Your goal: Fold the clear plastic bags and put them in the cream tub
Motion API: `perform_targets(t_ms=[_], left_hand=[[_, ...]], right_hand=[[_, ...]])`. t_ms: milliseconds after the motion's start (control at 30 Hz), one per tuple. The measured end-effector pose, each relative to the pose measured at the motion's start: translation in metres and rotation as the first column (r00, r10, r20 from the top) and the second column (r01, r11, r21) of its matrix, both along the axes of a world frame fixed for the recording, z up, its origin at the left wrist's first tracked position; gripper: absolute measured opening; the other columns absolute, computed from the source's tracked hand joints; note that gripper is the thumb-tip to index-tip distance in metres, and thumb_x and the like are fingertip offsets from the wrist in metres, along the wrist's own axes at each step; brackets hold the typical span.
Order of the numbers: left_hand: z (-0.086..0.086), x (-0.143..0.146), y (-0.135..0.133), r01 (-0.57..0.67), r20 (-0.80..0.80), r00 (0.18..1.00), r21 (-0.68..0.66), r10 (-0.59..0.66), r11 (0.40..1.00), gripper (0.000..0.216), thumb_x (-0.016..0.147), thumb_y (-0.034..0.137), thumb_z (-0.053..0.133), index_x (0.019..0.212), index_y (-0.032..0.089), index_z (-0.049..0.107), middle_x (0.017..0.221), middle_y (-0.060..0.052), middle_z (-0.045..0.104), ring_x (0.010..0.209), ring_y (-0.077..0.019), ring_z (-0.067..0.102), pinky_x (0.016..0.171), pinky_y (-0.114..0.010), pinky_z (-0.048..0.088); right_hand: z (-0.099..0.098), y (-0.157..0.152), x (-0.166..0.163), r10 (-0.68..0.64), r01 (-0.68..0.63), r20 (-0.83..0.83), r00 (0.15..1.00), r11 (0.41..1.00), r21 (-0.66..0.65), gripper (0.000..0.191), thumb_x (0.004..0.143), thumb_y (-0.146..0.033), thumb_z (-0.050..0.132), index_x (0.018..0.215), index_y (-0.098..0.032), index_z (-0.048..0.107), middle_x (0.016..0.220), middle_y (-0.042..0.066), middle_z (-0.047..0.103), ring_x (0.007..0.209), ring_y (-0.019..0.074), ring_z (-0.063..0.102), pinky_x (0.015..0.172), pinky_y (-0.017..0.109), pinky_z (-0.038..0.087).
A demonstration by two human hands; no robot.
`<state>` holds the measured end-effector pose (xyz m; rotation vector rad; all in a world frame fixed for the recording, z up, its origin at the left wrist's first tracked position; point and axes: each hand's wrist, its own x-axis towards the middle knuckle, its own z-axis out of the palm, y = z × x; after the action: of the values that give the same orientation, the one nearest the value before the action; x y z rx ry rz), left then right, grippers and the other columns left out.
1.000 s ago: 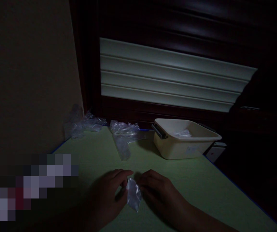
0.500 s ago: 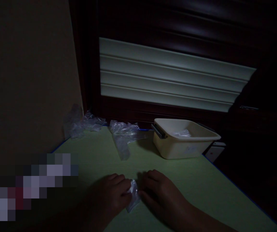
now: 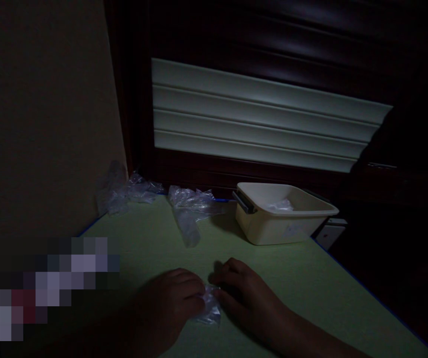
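Observation:
A small crumpled clear plastic bag [image 3: 211, 308] lies on the green tabletop [image 3: 296, 278] between my hands. My left hand [image 3: 174, 303] is closed on its left side, with thumb and fingers pinching the plastic. From the right, my right hand [image 3: 243, 291] pinches the bag's upper right edge between thumb and curled fingers. Part of the bag is hidden under the left fingers. The scene is dim, so fine detail of the plastic is hard to make out.
Behind the hands stands a cream plastic tub [image 3: 273, 231] with dark handles and some clear plastic inside. Crumpled clear plastic [image 3: 189, 204] lies at the table's back edge, with more plastic [image 3: 139, 189] against the wall. A white device [image 3: 331, 232] shows beyond the right edge.
The plastic bag has spread wider and shifted slightly to the right. My right hand's fingers have risen a little and now touch its edge.

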<state>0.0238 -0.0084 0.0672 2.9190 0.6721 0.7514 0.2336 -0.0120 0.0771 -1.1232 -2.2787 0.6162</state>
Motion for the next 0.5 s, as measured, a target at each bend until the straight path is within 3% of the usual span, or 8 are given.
perform_targets(t_ms=[167,267,400,500], left_hand=[[0.0047,0.0017,-0.0021,-0.119,0.078,0.989,-0.081,0.126,0.990,0.024,0.087,0.004,0.042,0.092,0.016,0.062,0.093,-0.006,0.064,0.087,-0.0207,0.057,0.078,-0.034,0.046],[0.0066,0.0028,-0.0015,-0.191,0.149,0.963,-0.211,0.225,0.959,0.021,0.089,0.009,0.043,0.094,0.018,0.062,0.089,-0.005,0.063,0.085,-0.0207,0.057,0.078,-0.035,0.046],[0.0063,0.0053,-0.0004,-0.228,0.237,0.907,-0.421,0.349,0.878,0.010,0.083,0.021,0.056,0.084,0.019,0.065,0.083,-0.003,0.064,0.081,-0.0203,0.060,0.074,-0.032,0.046],[0.0063,0.0080,-0.0002,-0.240,0.238,0.853,-0.610,0.464,0.755,0.012,0.074,0.027,0.061,0.079,0.018,0.067,0.075,-0.003,0.066,0.074,-0.0203,0.062,0.069,-0.030,0.047]], right_hand=[[-0.0037,0.0008,0.0009,0.007,-0.007,-0.048,0.999,1.000,-0.001,0.017,0.078,-0.002,0.055,0.082,-0.017,0.062,0.086,0.004,0.059,0.085,0.0186,0.055,0.075,0.030,0.044],[-0.0037,0.0002,0.0005,0.010,-0.009,-0.050,0.999,0.999,0.034,0.016,0.078,-0.002,0.052,0.080,-0.017,0.056,0.083,0.004,0.058,0.081,0.0182,0.054,0.072,0.030,0.043],[-0.0028,-0.0021,0.0004,-0.027,0.031,-0.098,0.995,0.999,0.036,0.012,0.085,-0.009,0.045,0.081,-0.017,0.053,0.079,0.004,0.058,0.071,0.0166,0.052,0.064,0.028,0.041],[-0.0022,-0.0031,0.0005,-0.050,0.046,-0.191,0.980,0.999,-0.027,0.011,0.089,-0.017,0.045,0.082,-0.018,0.053,0.079,0.005,0.060,0.069,0.0162,0.054,0.063,0.028,0.042]])
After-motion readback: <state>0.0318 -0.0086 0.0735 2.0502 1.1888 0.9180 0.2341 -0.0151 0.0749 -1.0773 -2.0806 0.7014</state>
